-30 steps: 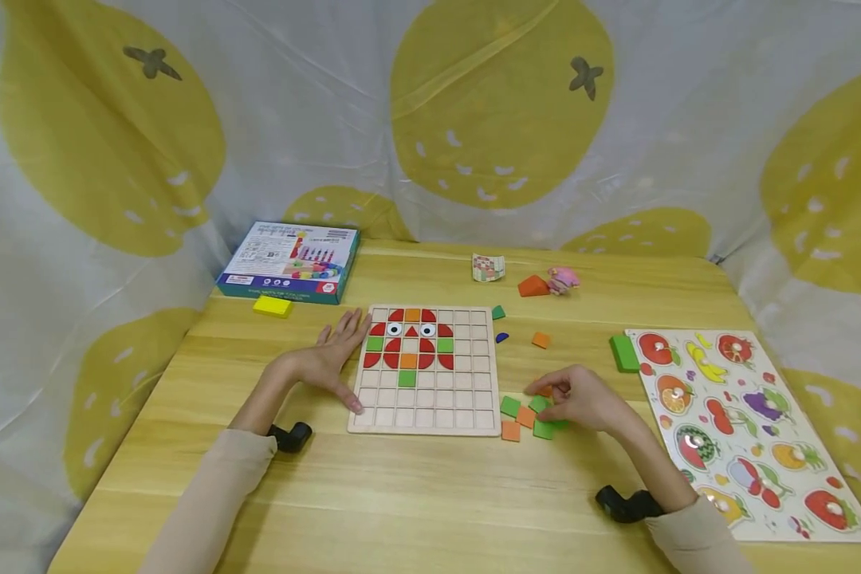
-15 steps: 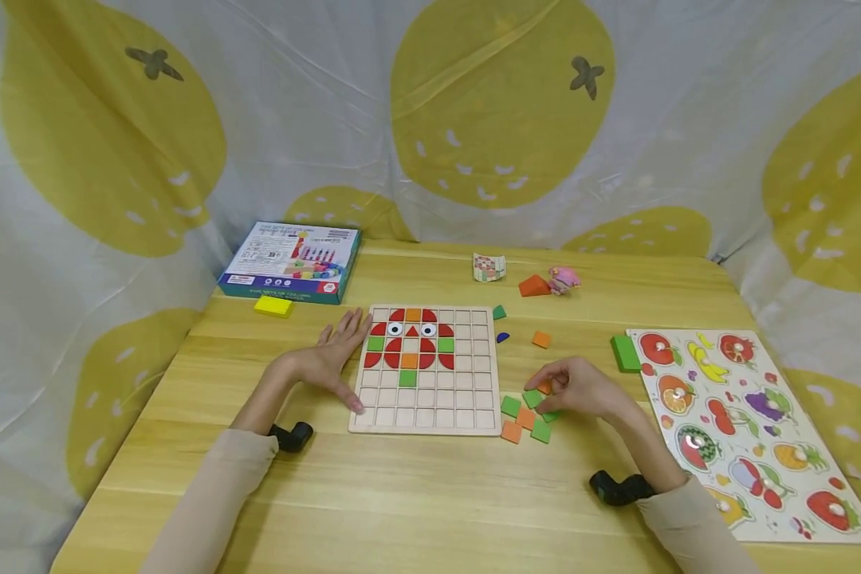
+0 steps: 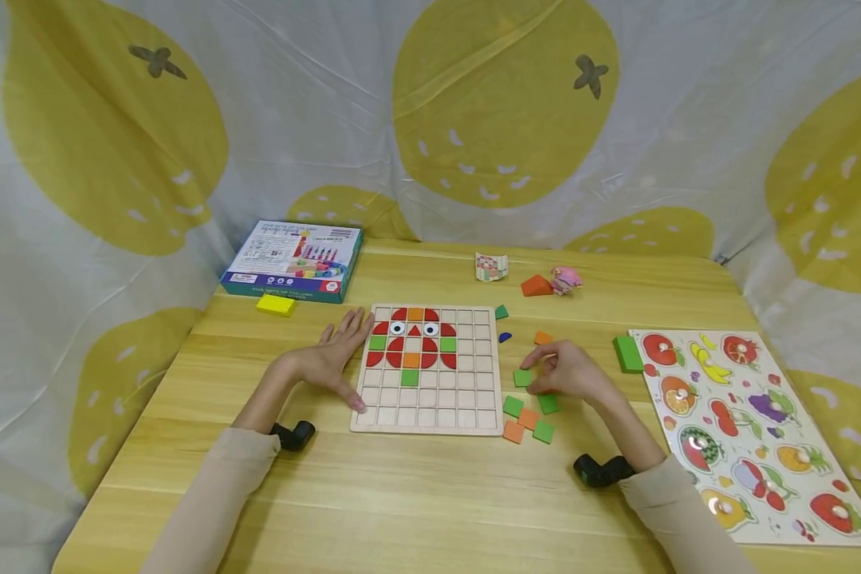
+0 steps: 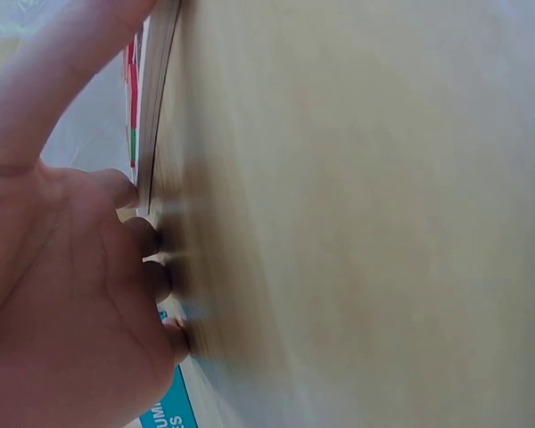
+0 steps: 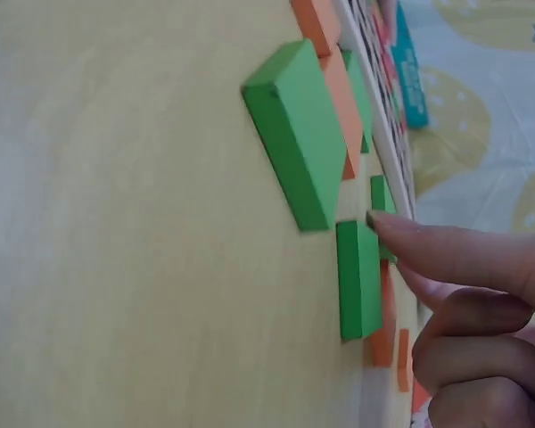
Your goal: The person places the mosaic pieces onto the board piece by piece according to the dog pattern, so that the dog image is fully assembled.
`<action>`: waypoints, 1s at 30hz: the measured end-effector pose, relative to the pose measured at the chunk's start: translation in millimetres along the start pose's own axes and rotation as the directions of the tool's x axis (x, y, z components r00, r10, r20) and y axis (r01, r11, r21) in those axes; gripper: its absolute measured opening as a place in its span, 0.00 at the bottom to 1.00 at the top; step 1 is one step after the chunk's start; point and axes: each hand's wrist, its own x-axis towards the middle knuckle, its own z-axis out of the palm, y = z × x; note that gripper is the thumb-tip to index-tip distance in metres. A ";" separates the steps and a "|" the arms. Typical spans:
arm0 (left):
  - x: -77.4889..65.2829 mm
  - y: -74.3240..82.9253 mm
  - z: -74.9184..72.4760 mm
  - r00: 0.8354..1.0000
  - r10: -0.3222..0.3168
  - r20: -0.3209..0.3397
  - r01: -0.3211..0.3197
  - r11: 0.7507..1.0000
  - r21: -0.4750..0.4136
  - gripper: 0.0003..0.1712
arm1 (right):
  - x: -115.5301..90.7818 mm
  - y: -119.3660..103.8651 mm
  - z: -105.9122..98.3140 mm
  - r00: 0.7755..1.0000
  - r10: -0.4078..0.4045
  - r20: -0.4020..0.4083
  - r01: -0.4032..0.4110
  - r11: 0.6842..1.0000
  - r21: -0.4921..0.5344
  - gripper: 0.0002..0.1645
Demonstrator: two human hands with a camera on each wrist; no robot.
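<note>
A wooden grid board (image 3: 438,418) lies flat on the table, with red, orange and green pieces and two eye pieces set in its upper left cells. My left hand (image 3: 324,363) spreads along the board's left edge, thumb at the lower left corner and fingers by the upper corner. In the left wrist view, its fingertips (image 4: 174,341) touch the tabletop beside the board. Right of the board, my right hand (image 3: 570,371) pinches a green square tile (image 3: 522,378) between thumb and index finger. The thumb partly hides that tile in the right wrist view.
Loose orange and green tiles (image 3: 543,432) lie below the right hand. A fruit puzzle board (image 3: 742,399) with a green block (image 3: 626,354) is at the right. A boxed toy (image 3: 290,261), a yellow block (image 3: 276,305) and a small pattern card (image 3: 491,267) lie farther back.
The right hand has moved away from the body and slightly left, bringing the green square tile out of the loose pile. The left hand stays at the board's edge.
</note>
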 end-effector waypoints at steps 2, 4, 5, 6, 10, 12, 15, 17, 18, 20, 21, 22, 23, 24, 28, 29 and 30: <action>-0.4 0.1 0.3 1.000 -0.002 0.000 0.002 1.000 0.002 0.85 | 0.8 2.1 -1.8 1.000 0.008 -0.012 -0.008 1.000 0.008 0.19; -1.1 0.2 0.7 1.000 -0.005 0.002 0.005 1.000 0.000 0.85 | 1.6 3.3 -3.0 1.000 0.003 -0.012 -0.003 1.000 0.008 0.19; -1.4 0.1 0.8 1.000 -0.010 0.003 0.010 1.000 0.003 0.85 | 1.9 3.4 -3.4 1.000 0.001 -0.015 -0.001 1.000 -0.006 0.18; -1.6 0.0 0.9 1.000 -0.011 0.004 0.011 1.000 0.002 0.85 | 2.2 3.3 -3.8 1.000 -0.003 -0.022 0.003 1.000 -0.022 0.18; -1.9 -0.8 1.7 1.000 -0.012 0.001 0.012 1.000 -0.001 0.85 | 2.5 -0.7 -4.0 0.998 -0.023 -0.059 0.017 0.996 -0.090 0.15; -2.1 -1.0 1.8 1.000 -0.012 -0.001 0.012 1.000 0.000 0.85 | 2.3 -5.4 -2.1 0.997 -0.048 -0.069 0.041 0.995 -0.089 0.15; -2.4 -1.3 1.3 1.000 -0.018 0.001 0.018 1.000 0.004 0.85 | 2.2 -19.9 7.4 0.994 -0.096 -0.050 0.094 0.995 -0.038 0.15; -2.6 -1.4 1.0 1.000 -0.018 0.002 0.018 1.000 0.003 0.85 | 3.4 -33.6 19.8 0.992 -0.122 -0.019 0.122 0.992 -0.012 0.15; -2.5 -1.4 0.7 1.000 -0.016 0.000 0.016 1.000 0.003 0.85 | 4.2 -41.7 27.6 0.991 -0.132 -0.003 0.132 0.991 -0.002 0.14; -1.8 -1.3 0.3 1.000 -0.010 -0.003 0.010 1.000 0.003 0.85 | 6.9 -56.3 45.6 0.988 -0.152 0.032 0.153 0.988 -0.010 0.13; -1.5 -1.0 0.0 1.000 -0.005 -0.005 0.005 1.000 0.004 0.85 | 8.0 -63.3 54.7 0.986 -0.162 0.049 0.163 0.987 -0.018 0.13; -1.2 -0.7 -0.1 1.000 0.001 -0.007 -0.001 1.000 0.006 0.85 | 9.2 -69.6 63.6 0.984 -0.168 0.063 0.170 0.985 -0.023 0.13; -1.0 -0.1 -0.3 1.000 0.001 -0.006 -0.001 1.000 0.010 0.85 | 10.3 -75.3 72.2 0.982 -0.175 0.071 0.177 0.984 -0.028 0.12; -0.9 0.4 -0.5 1.000 0.003 -0.007 -0.003 1.000 0.013 0.85 | 11.3 -80.2 79.9 0.980 -0.184 0.075 0.186 0.982 -0.029 0.12; 0.2 0.6 -0.9 1.000 0.006 0.000 -0.006 1.000 0.015 0.85 | 16.7 -91.6 103.0 0.980 -0.188 0.064 0.189 0.982 -0.017 0.13; 0.3 0.8 -1.0 1.000 0.006 0.001 -0.006 1.000 0.015 0.85 | 18.4 -92.8 106.9 0.980 -0.191 0.059 0.192 0.981 -0.021 0.14; 0.5 0.9 -1.1 1.000 0.008 0.000 -0.008 1.000 0.013 0.85 | 19.8 -93.6 110.0 0.980 -0.191 0.055 0.193 0.981 -0.027 0.14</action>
